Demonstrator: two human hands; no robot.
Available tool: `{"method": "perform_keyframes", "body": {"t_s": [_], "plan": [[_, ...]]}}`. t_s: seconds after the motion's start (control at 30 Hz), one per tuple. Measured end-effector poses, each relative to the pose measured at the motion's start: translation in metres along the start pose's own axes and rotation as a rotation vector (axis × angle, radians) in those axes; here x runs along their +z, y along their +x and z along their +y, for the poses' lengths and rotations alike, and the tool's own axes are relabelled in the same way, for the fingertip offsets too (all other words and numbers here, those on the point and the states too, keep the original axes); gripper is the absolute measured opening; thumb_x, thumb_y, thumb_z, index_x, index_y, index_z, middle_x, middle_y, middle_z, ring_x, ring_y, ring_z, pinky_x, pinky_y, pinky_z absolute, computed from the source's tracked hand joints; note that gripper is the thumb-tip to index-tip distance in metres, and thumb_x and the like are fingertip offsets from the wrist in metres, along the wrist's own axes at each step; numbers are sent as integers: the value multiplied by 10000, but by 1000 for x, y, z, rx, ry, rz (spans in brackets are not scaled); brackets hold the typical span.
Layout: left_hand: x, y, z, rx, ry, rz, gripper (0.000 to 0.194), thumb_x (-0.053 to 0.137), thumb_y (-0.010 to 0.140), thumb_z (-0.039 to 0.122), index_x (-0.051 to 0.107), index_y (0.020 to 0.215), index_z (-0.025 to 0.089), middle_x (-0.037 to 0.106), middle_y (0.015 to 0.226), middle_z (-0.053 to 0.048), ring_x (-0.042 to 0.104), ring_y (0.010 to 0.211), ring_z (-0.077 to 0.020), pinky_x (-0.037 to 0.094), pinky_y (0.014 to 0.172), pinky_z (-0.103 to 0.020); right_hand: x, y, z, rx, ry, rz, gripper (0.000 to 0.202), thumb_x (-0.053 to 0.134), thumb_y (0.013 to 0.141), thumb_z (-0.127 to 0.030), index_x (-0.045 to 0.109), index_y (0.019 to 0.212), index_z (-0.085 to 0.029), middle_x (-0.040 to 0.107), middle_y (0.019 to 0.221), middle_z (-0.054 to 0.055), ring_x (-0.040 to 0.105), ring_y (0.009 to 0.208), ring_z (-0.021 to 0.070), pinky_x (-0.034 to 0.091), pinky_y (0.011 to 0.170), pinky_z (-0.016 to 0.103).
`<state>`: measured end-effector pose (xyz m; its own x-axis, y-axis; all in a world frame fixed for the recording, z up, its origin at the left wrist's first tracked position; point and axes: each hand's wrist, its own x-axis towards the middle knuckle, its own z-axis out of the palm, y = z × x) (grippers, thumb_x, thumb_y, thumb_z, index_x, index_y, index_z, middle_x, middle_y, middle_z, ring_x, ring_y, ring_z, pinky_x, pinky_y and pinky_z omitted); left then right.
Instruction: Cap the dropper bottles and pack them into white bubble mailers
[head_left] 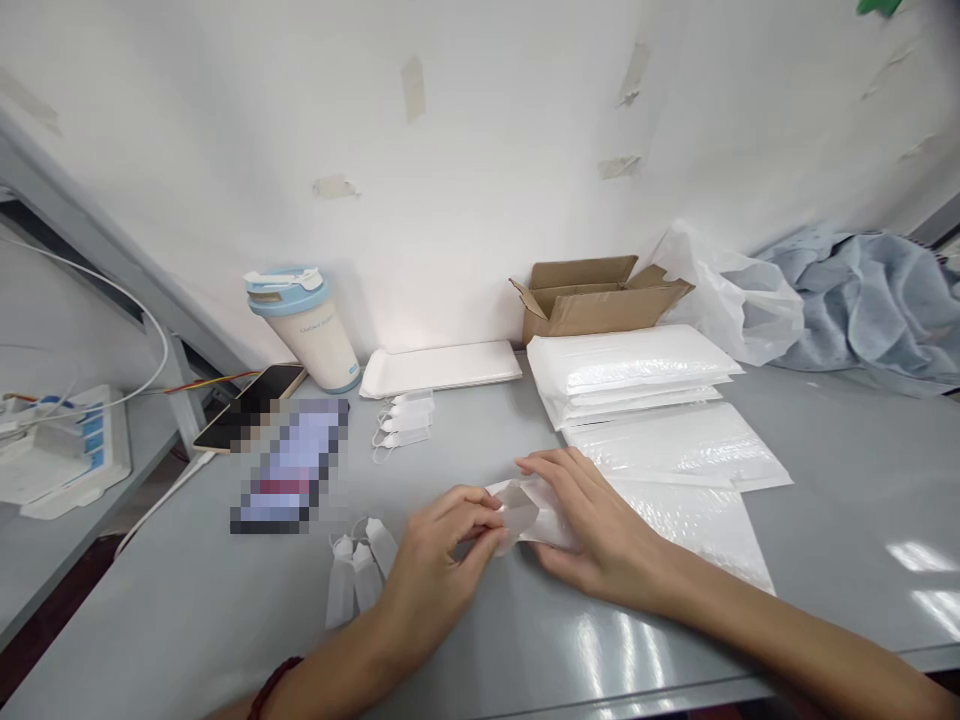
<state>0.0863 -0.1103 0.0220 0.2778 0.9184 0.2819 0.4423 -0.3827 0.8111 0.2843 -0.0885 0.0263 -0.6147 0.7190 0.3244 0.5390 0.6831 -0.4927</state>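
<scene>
Between my hands is a small white packet (pixel 551 520), its open mouth toward the left. My left hand (pixel 454 545) pinches the edge of that mouth with thumb and fingertips. My right hand (pixel 592 525) grips the packet's body from the right, fingers on the far side and thumb on the near side. White bubble mailers (pixel 630 365) lie stacked behind my right hand, with looser ones spread under my right forearm. Small white bottles with string loops (pixel 354 580) lie left of my left hand, and another group (pixel 407 420) lies farther back.
A cup (pixel 322 335) with a blue lid, a black phone (pixel 251 408) and a blurred-out device (pixel 296 465) are at the left. A flat white packet (pixel 442 368), an open cardboard box (pixel 600 305), a plastic bag (pixel 739 300) and blue cloth (pixel 870 305) line the back.
</scene>
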Motion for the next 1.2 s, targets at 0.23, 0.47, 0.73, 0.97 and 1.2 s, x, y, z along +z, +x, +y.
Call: {"method": "perform_keyframes", "body": {"t_s": [0.23, 0.47, 0.73, 0.97, 1.2], "plan": [[3, -3, 2, -36, -166, -55, 134, 497, 826, 70, 549, 851, 191, 581, 928, -34, 603, 894, -138, 562, 802, -259, -2, -1, 1, 7, -19, -9, 649, 560, 713, -120, 282, 1296, -176, 455, 1179, 117, 420, 1048, 263, 428, 870, 455], [9, -12, -1, 74, -84, -48, 194, 447, 853, 77, 437, 989, 216, 509, 1041, -49, 563, 973, -144, 549, 835, -289, -3, 0, 1, -3, -90, -98, 680, 556, 702, -156, 278, 1322, -128, 453, 1196, 142, 410, 1075, 279, 407, 889, 469], [0, 1, 2, -216, -129, -70, 70, 463, 869, 174, 513, 903, 209, 607, 937, -26, 612, 908, -161, 530, 812, -301, -4, -1, -4, -1, -205, -222, 674, 539, 698, -191, 336, 1334, -96, 482, 1210, 166, 416, 1089, 311, 379, 880, 483], [-4, 3, 9, -251, -122, -206, 126, 467, 849, 171, 587, 824, 199, 654, 829, -8, 619, 791, -159, 504, 718, -261, -3, -1, -4, 16, -180, -199, 650, 535, 690, -156, 361, 1314, -95, 502, 1175, 156, 437, 1059, 295, 395, 866, 458], [0, -1, 8, -40, 0, -220, 107, 479, 829, 122, 563, 834, 188, 638, 837, -32, 580, 812, -175, 462, 753, -298, -1, -2, -6, -40, -224, -193, 635, 527, 704, -149, 368, 1314, -75, 526, 1155, 164, 455, 1033, 300, 414, 839, 454]]}}
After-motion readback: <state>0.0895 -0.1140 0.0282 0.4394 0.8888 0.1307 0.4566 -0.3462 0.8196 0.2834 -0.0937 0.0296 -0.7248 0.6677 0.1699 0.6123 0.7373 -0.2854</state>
